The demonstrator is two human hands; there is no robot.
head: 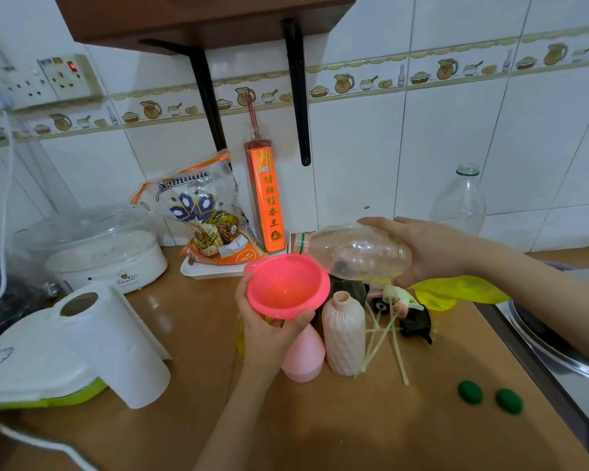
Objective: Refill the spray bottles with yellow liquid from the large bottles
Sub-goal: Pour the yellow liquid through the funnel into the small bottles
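Tipping near-empty bottle [357, 254] over funnel [288, 285]: right hand [429, 249] grasps its base, left hand [269, 329] fingers grasp funnel rim. Light, thin, crushable; grip gently.

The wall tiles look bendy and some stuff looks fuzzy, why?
In the head view the wide lens curves the tile lines toward the edges; the socket at far left is smeared; the funnel in the middle is sharp, with small glints inside.

Left hand [269, 329] raised, fingers curled in a grip, right hand [432, 248] extended leftward, fingers wrapped, both forearms outstretched
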